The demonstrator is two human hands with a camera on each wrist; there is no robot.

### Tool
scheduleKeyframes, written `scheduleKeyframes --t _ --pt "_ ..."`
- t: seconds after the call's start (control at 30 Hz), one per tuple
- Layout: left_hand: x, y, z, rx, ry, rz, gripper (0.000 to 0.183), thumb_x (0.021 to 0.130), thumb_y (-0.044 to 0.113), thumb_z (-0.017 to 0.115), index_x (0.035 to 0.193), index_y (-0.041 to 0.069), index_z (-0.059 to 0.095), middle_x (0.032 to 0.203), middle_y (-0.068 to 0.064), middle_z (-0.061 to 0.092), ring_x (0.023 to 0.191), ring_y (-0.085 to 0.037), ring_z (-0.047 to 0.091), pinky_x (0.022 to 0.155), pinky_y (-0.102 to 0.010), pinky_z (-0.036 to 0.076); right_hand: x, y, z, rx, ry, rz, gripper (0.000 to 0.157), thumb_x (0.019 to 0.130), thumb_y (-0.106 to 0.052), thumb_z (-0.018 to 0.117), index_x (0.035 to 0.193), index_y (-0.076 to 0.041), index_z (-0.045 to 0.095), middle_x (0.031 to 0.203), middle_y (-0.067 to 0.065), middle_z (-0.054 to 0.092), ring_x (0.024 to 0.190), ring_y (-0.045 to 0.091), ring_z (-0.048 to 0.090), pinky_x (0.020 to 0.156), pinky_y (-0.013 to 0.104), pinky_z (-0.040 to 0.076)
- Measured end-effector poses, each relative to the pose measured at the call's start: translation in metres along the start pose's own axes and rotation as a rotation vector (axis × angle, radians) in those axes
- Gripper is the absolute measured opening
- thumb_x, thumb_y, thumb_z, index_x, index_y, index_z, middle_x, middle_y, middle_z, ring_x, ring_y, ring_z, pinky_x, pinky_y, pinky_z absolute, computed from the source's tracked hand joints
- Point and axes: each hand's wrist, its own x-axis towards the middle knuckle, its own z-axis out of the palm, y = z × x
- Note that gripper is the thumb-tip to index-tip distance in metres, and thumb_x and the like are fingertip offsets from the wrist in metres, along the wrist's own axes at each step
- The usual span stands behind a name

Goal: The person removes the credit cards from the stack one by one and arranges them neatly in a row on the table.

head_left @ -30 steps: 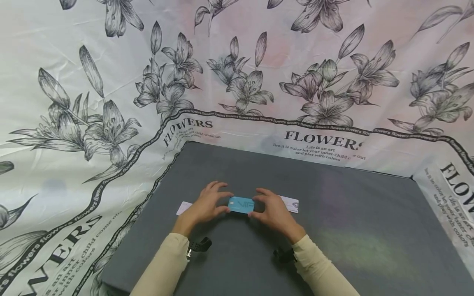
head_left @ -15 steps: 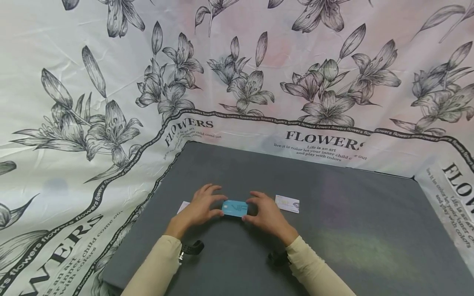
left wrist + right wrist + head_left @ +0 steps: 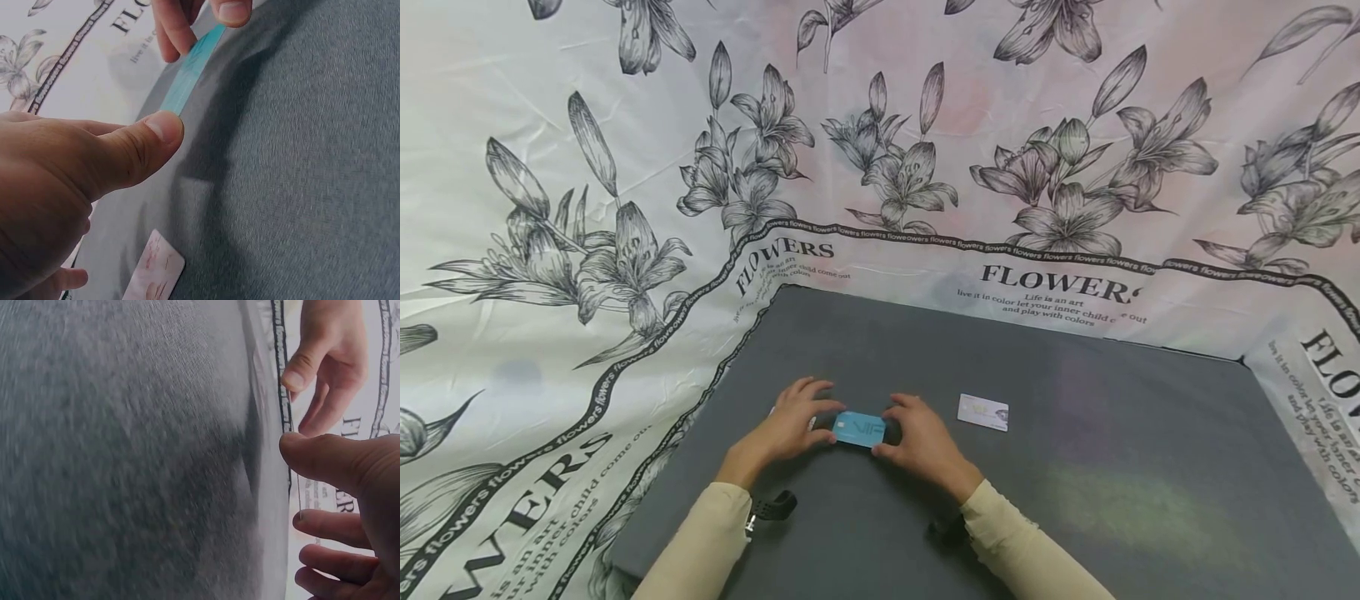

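Note:
A blue card (image 3: 859, 429) with dark lettering and a small chip is held between both hands, raised over the grey table. My left hand (image 3: 782, 427) pinches its left edge, and my right hand (image 3: 921, 442) grips the right edge with thumb and fingers. In the left wrist view the card (image 3: 190, 75) stretches from the left thumb (image 3: 159, 131) up to the right fingertips. From the right wrist it is nearly edge-on, a thin line beside the thumb. Under the left hand lies a pale pink card (image 3: 156, 265), mostly hidden from the head view.
A white card (image 3: 983, 412) with a dark patterned corner lies flat on the grey tabletop (image 3: 1120, 467), right of the hands. Behind and left of the table hangs a flower-printed cloth (image 3: 925, 125). Dark straps (image 3: 775, 506) hang at the wrists.
Both hands have moved left and slightly toward the person, carrying the blue card along. The white card on the right is now uncovered, while the left one is more hidden.

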Motion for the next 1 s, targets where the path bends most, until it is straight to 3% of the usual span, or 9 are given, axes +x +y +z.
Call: scheduleKeyframes --t 0.13,0.37,0.5,0.7,0.87,1.0 --pt "-0.002 -0.015 0.006 -0.046 0.030 0.027 0.048 0.096 0.034 0.087 0.140 0.020 0.076 0.165 -0.020 0.049 0.156 -0.057 0.033 0.118 -0.085 0.026 0.001 -0.004 0.006 0.007 -0.001 0.006 0.050 0.086 -0.034 0.096 0.123 -0.004 0.080 0.152 0.021 0.064 0.143 0.044 0.060 0.123 0.059 0.045" --pt "-0.003 -0.061 0.034 -0.097 0.063 0.044 0.048 0.093 0.048 0.087 0.138 0.033 0.076 0.168 -0.012 0.047 0.159 -0.054 0.028 0.118 -0.085 0.022 0.003 -0.012 0.012 0.000 -0.020 0.004 0.050 0.085 -0.034 0.096 0.120 -0.003 0.080 0.151 0.023 0.064 0.144 0.046 0.059 0.120 0.061 0.048" --pt "-0.006 -0.068 0.038 -0.094 0.072 0.044 0.048 0.092 0.045 0.089 0.137 0.033 0.077 0.167 -0.012 0.048 0.158 -0.055 0.028 0.117 -0.086 0.020 0.004 -0.015 0.018 -0.007 -0.021 0.011 0.050 0.086 -0.036 0.096 0.120 -0.003 0.081 0.151 0.022 0.064 0.144 0.046 0.059 0.119 0.060 0.049" --pt "-0.012 -0.064 0.032 -0.091 0.077 0.025 0.047 0.091 0.044 0.090 0.135 0.034 0.078 0.166 -0.014 0.048 0.158 -0.054 0.028 0.117 -0.087 0.020 0.007 -0.021 0.023 -0.003 -0.020 0.015 0.050 0.085 -0.035 0.096 0.119 -0.002 0.081 0.150 0.022 0.065 0.143 0.046 0.059 0.121 0.061 0.046" --pt "-0.019 -0.048 0.019 -0.065 0.060 0.023 0.045 0.094 0.040 0.088 0.136 0.027 0.078 0.164 -0.019 0.048 0.155 -0.059 0.029 0.115 -0.087 0.022 0.010 -0.023 0.027 -0.018 -0.023 0.009 0.050 0.084 -0.035 0.097 0.118 -0.002 0.081 0.148 0.023 0.066 0.142 0.045 0.061 0.124 0.059 0.044" --pt "-0.022 -0.036 0.009 -0.029 0.018 -0.038 0.045 0.095 0.030 0.088 0.138 0.021 0.078 0.166 -0.022 0.047 0.158 -0.059 0.028 0.119 -0.085 0.022 0.012 -0.024 0.031 -0.039 -0.023 0.009 0.050 0.084 -0.036 0.097 0.117 -0.002 0.082 0.147 0.023 0.067 0.141 0.044 0.062 0.125 0.059 0.043"
